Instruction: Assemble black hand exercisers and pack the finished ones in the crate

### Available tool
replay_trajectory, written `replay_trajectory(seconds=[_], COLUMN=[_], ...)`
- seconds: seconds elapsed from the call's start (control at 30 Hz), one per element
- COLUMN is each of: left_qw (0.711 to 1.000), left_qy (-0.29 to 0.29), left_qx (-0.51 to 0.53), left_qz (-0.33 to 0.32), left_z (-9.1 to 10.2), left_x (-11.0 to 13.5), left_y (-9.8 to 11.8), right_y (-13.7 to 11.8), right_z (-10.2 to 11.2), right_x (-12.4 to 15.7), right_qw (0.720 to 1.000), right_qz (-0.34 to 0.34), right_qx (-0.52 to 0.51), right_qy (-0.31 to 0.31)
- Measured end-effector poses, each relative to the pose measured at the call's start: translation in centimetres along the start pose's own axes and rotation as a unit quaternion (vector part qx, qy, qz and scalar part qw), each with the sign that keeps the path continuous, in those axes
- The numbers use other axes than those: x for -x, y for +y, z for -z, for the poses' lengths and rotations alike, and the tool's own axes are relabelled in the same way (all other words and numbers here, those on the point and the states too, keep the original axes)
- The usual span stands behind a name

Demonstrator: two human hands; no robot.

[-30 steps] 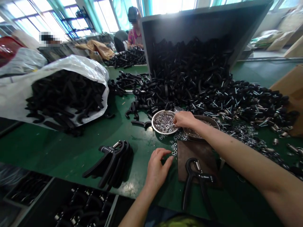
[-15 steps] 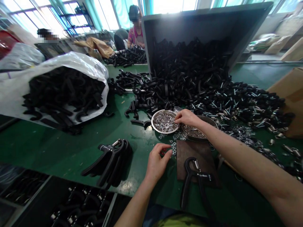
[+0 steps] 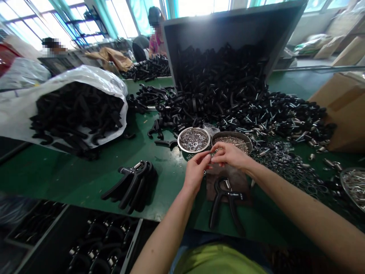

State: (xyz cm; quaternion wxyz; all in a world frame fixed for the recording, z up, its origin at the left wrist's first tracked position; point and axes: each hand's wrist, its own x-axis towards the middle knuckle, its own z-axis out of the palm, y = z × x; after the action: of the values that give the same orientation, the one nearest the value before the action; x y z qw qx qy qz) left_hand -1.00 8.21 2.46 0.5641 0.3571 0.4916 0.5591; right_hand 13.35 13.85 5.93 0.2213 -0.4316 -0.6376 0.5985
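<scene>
My left hand point(image 3: 196, 170) and my right hand point(image 3: 229, 154) meet in front of me above the green table point(image 3: 85, 171), fingertips pinched together on a small metal piece too tiny to name. Just beyond them stand a steel dish of washers point(image 3: 194, 139) and a second dish of small metal parts point(image 3: 232, 140). Below my hands a black hand gripper point(image 3: 225, 201) lies on a brown board point(image 3: 242, 182). A stack of finished black hand grippers point(image 3: 134, 186) lies to the left.
A tipped grey bin point(image 3: 228, 30) spills a heap of black handles point(image 3: 222, 87) and bolts. A white bag of black handles point(image 3: 74, 110) lies left, a cardboard box point(image 3: 342, 110) right. Trays of grippers point(image 3: 99, 251) sit below the table edge. Other people work at the back.
My right hand left the washer dish and came back toward me. My left hand rose from the table to meet it, and both now pinch together.
</scene>
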Motion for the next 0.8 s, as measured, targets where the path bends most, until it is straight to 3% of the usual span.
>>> replay_trajectory(seconds=[0.23, 0.37, 0.53, 0.8], left_qw=[0.996, 0.995, 0.989, 0.951], left_qy=[-0.024, -0.026, -0.031, -0.055], left_qx=[0.027, -0.03, -0.128, -0.304], left_qz=[0.082, 0.096, 0.074, 0.014], left_z=[0.0, 0.3, 0.4, 0.0], left_x=[0.4, 0.2, -0.4, -1.7], left_y=[-2.6, -3.4, -3.6, -3.3], right_y=[2.2, 4.1, 6.2, 8.6], right_z=[0.0, 0.6, 1.5, 1.9], right_x=[2.2, 2.8, 4.2, 5.5], right_qw=[0.998, 0.998, 0.998, 0.995], right_qz=[0.022, 0.009, -0.021, -0.024], right_qx=[0.039, 0.069, 0.043, -0.016], right_qy=[-0.033, -0.004, 0.049, 0.1])
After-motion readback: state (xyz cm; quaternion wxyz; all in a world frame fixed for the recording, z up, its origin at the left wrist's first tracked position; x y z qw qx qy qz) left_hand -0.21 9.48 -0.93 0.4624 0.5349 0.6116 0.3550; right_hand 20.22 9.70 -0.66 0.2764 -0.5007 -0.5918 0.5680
